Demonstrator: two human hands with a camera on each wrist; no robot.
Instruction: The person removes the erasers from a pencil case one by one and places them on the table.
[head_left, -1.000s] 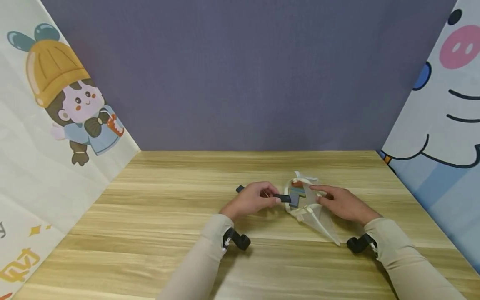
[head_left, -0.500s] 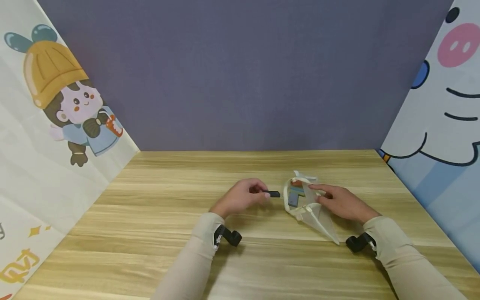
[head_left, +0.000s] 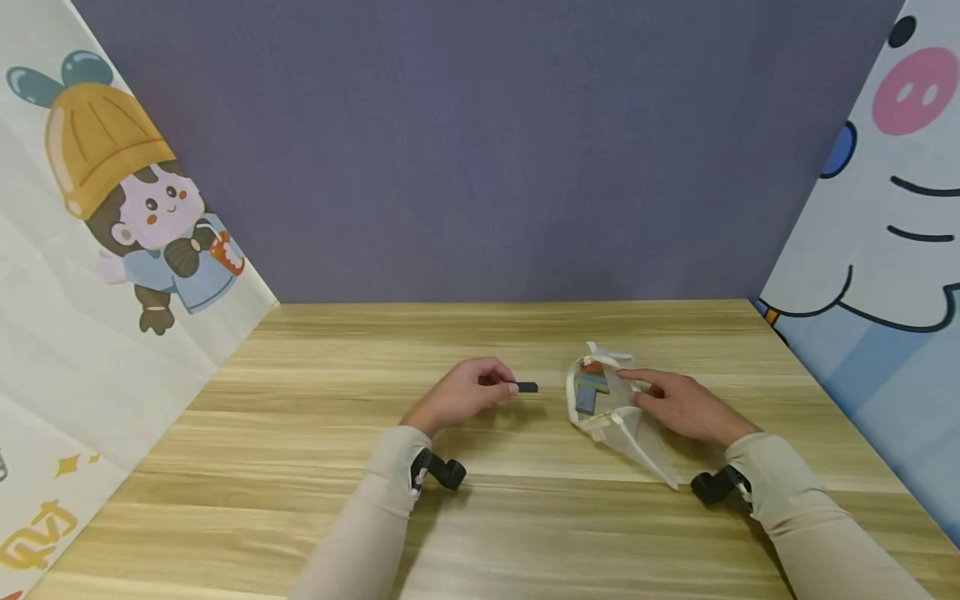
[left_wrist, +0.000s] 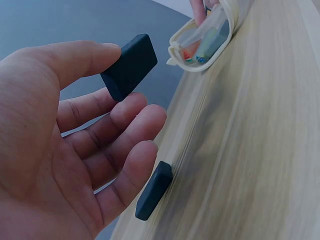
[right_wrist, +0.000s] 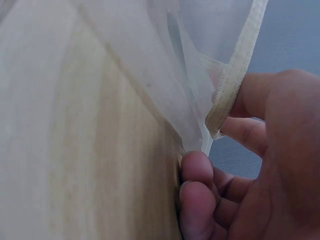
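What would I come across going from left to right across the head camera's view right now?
Cartoon figure in a yellow hat, left hand, dark block held in its fingertips, whitish see-through pouch, right hand holding the pouch, pink-snouted cartoon figure.

The head view looks forward and down from the near side of the pouch (head_left: pixel 628 435), farthest off. The left wrist view, left of the pouch, faces its open mouth across the left hand (head_left: pixel 459 395). The right wrist view, nearest of all, faces the pouch's sheer fabric beside the right hand (head_left: pixel 681 406). Head and left wrist views share the pouch's mouth.
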